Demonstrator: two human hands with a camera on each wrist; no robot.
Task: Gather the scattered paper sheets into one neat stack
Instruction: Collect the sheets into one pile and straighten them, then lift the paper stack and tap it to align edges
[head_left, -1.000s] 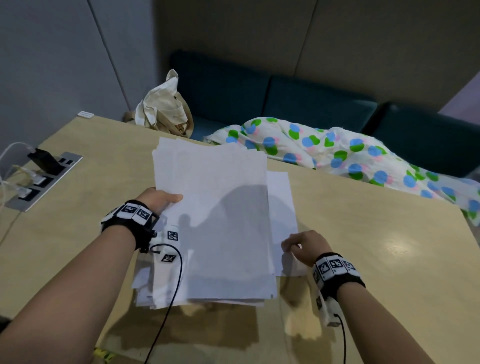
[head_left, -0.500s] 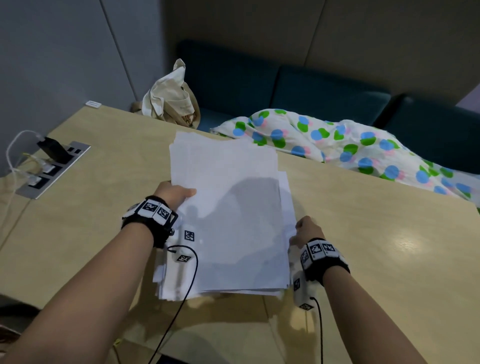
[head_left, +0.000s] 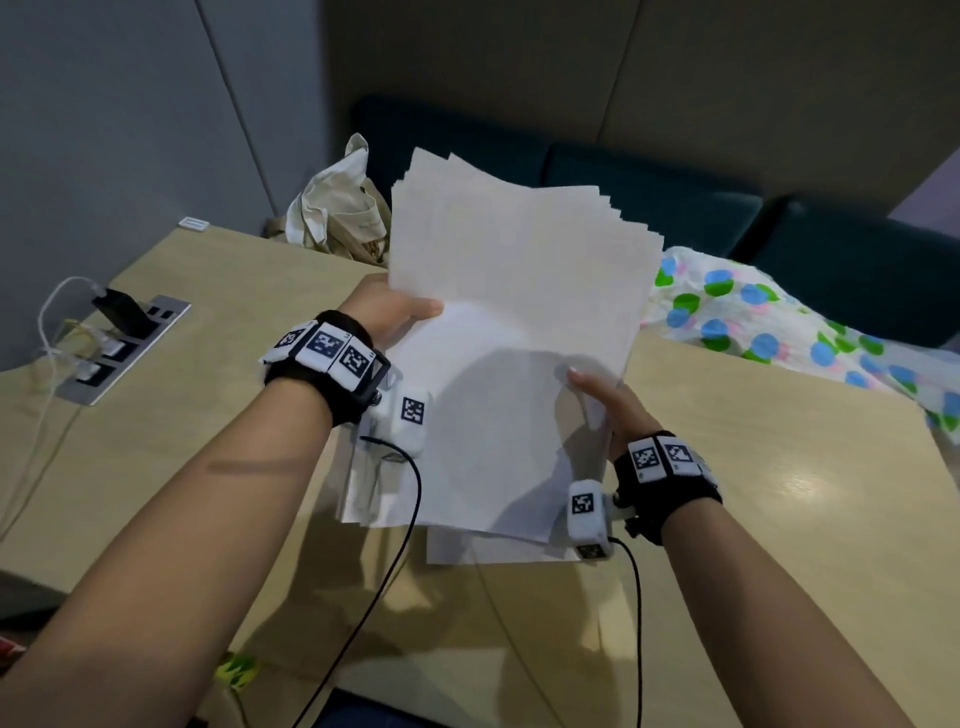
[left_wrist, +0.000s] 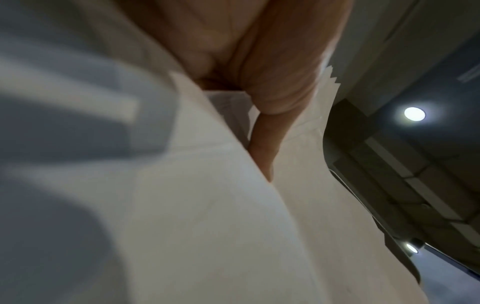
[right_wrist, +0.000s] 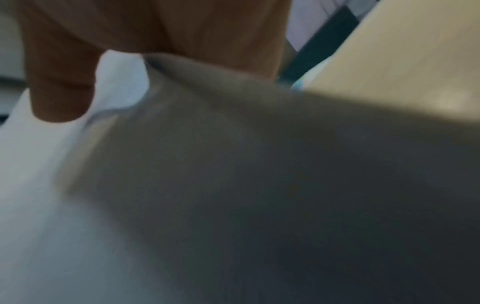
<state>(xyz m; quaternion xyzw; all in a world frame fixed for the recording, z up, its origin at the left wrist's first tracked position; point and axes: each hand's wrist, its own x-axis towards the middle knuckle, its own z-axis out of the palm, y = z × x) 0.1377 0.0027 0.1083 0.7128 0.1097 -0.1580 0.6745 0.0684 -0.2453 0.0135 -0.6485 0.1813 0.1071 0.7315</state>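
Note:
A loose stack of white paper sheets (head_left: 519, 312) is tilted up off the wooden table (head_left: 779, 467), its far edges fanned unevenly. My left hand (head_left: 400, 312) grips the stack's left edge, thumb on top. My right hand (head_left: 602, 400) grips its right edge, thumb over the top sheet. In the left wrist view the fingers (left_wrist: 265, 148) lie between the sheets (left_wrist: 207, 226). In the right wrist view the thumb (right_wrist: 59, 92) presses on the paper (right_wrist: 233, 185). The lower sheets' near edges (head_left: 493, 545) stick out unevenly.
A power socket panel (head_left: 119, 348) with plugged cables sits at the table's left. A cream tote bag (head_left: 343, 213) and a dotted cloth (head_left: 789, 322) lie on the dark bench (head_left: 675, 197) behind the table. Wrist-camera cables (head_left: 395, 545) hang beneath my arms.
Both hands have lifted the stack from lying flat on the table to tilted upward. The right hand moved in from the stray sheet at the right and now holds the stack's edge.

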